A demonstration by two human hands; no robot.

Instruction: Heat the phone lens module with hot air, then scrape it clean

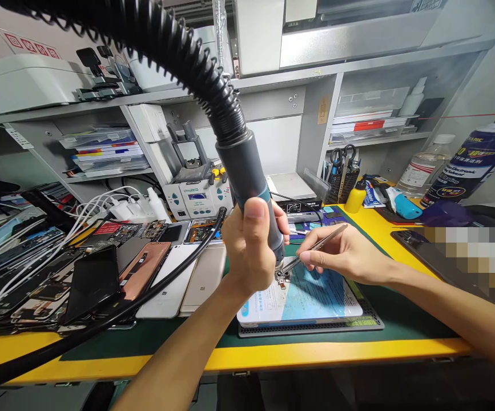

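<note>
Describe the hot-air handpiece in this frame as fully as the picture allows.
The handpiece is a dark grey, smooth, plastic-looking cylinder with a teal ring partway down and a short metallic nozzle at its tip. A ribbed black hose, wrapped in a dark coil, enters its top. It slants, nozzle down, gripped in the left hand, thumb along the near side. The nozzle sits close over a small part on the blue-and-white pad; whether they touch is unclear, as is whether it is running.
</note>
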